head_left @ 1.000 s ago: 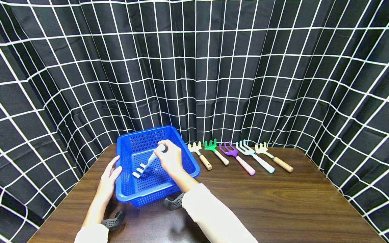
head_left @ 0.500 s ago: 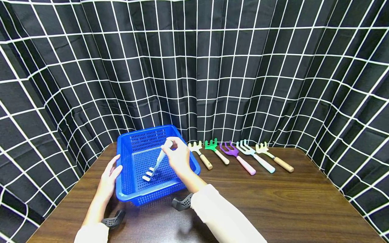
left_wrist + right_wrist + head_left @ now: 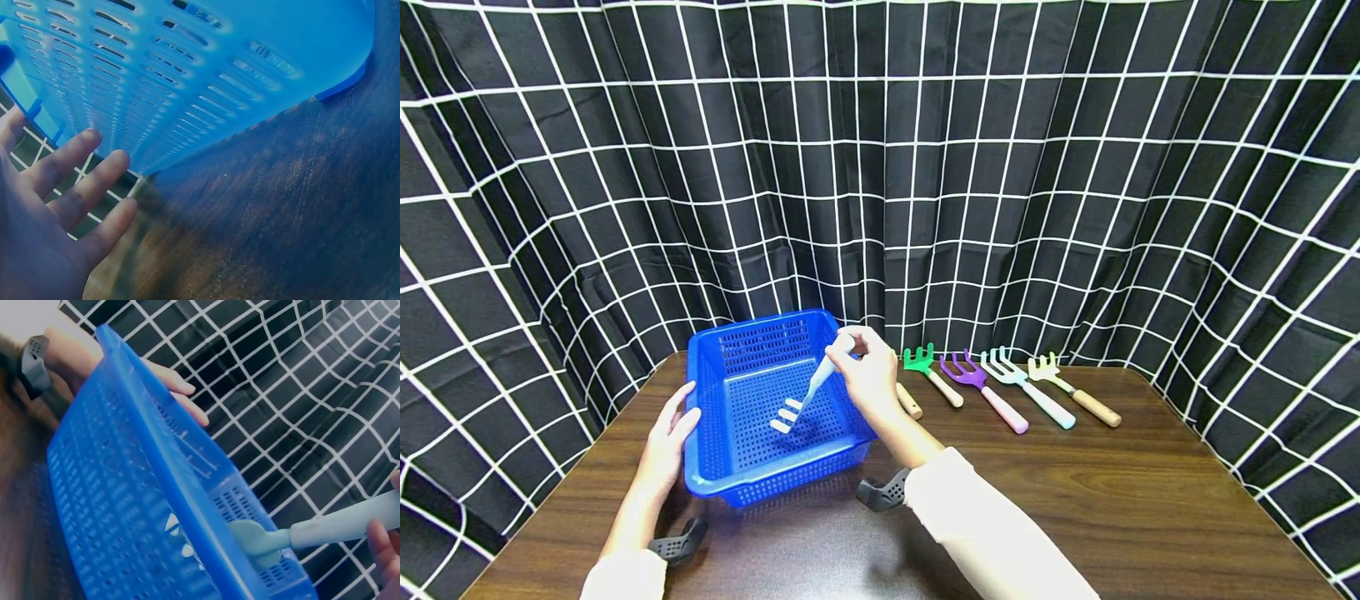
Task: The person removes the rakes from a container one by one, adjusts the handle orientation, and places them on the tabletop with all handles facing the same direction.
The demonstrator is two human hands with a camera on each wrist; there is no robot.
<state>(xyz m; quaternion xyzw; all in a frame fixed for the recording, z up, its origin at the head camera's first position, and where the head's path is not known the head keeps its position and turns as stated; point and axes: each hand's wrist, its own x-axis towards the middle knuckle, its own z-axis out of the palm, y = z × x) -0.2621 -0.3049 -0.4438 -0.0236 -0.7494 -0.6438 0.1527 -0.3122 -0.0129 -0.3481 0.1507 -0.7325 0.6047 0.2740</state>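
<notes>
A pale blue hand rake point(image 3: 822, 379) slants down over the blue basket point(image 3: 782, 490), its whitish tines low inside. My right hand point(image 3: 871, 379) pinches the end of its handle, above the basket's right rim. In the right wrist view, the rake's handle point(image 3: 340, 524) runs to my fingertips and its head sits behind the near rim. My left hand point(image 3: 664, 437) rests at the basket's left rim, thumb and a finger laid over it. The left wrist view shows other fingers of that hand point(image 3: 78, 200) loosely straight and spread below the perforated wall point(image 3: 187, 81).
Right of the basket lie several hand rakes in a row: one partly hidden behind my right hand, a green one point(image 3: 919, 358), a purple one with a pink handle point(image 3: 1006, 410), a pale blue one point(image 3: 1048, 404) and a wooden-handled one point(image 3: 1096, 407). Behind hangs a black gridded curtain point(image 3: 880, 167).
My right hand has moved right with the rake, from over the basket's middle toward its right rim. The left hand has stayed at the left rim.
</notes>
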